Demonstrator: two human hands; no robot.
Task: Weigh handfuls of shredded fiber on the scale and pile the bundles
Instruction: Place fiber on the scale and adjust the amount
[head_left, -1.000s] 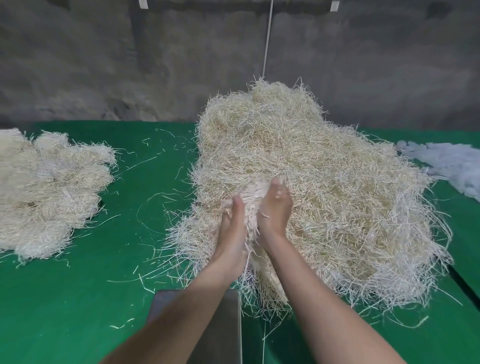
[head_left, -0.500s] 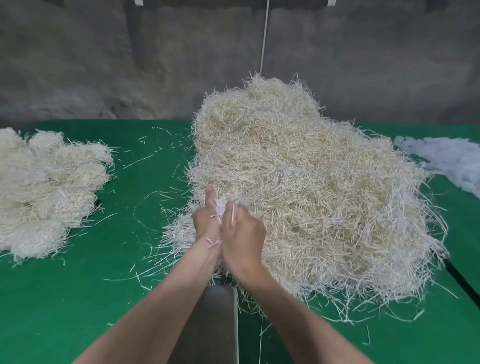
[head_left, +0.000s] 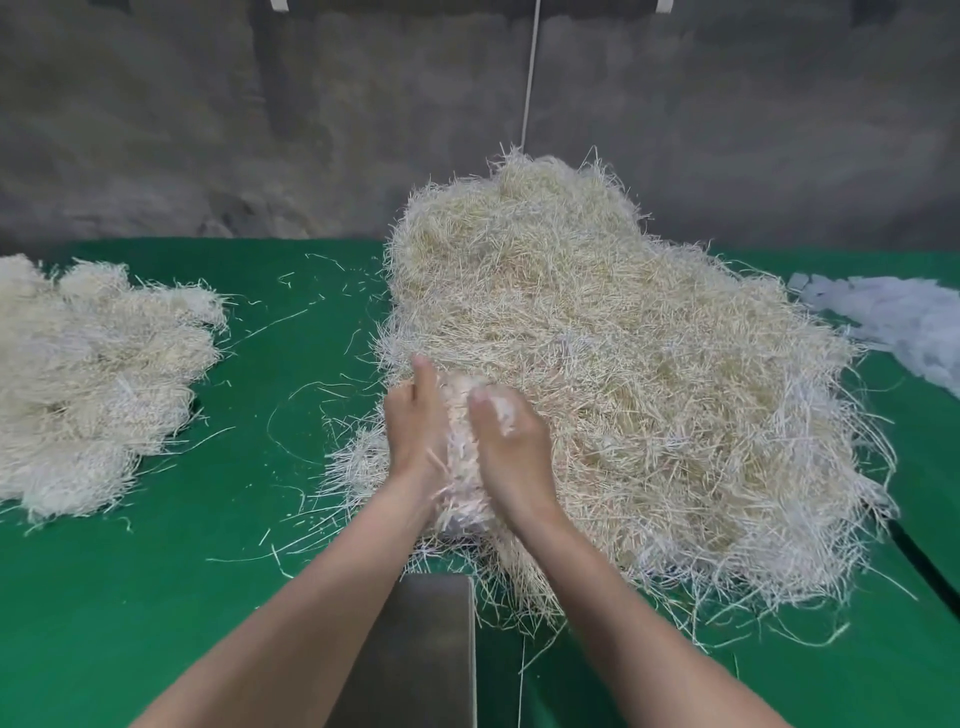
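Left hand (head_left: 415, 431) and right hand (head_left: 511, 444) clasp a fiber handful (head_left: 462, 457); snagged strands may drag extra from the heap (head_left: 623, 374).

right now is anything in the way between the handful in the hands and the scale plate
Nothing visible. The handful of fiber, held between left hand and right hand, is just beyond the scale plate; its visible surface is bare, with loose strands from the big pile at its far edge.
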